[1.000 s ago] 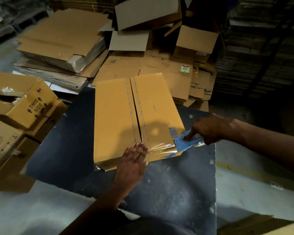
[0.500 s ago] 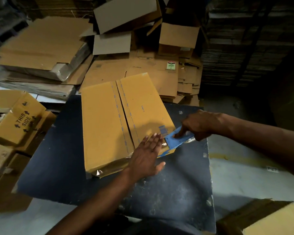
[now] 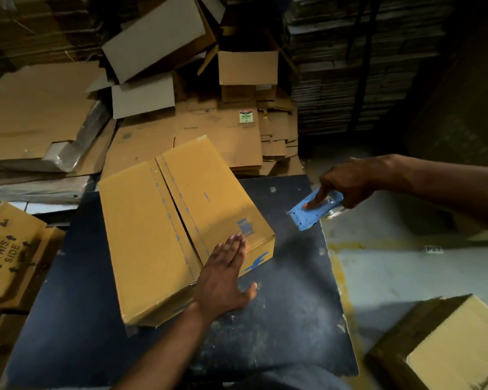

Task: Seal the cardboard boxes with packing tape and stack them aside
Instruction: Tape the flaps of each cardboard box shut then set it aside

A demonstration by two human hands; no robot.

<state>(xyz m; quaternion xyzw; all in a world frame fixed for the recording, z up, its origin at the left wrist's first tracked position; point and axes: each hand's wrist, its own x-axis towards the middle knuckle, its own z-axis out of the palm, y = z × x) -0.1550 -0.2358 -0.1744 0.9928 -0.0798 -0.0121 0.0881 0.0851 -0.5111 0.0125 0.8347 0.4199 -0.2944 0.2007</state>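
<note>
Cardboard box (image 3: 181,229) at frame centre is showing matt yellow-brown paperboard; clear tape (image 3: 169,209) along its seam is giving a faint gloss. Dark table top (image 3: 290,319) is looking smooth but scuffed, with pale chipped flecks. Tape dispenser (image 3: 312,212) at right is reading as light blue plastic, matt. Flattened cartons (image 3: 40,114) at upper left are showing dull brown cardboard, one bundle wrapped in shiny clear film (image 3: 65,153).
</note>
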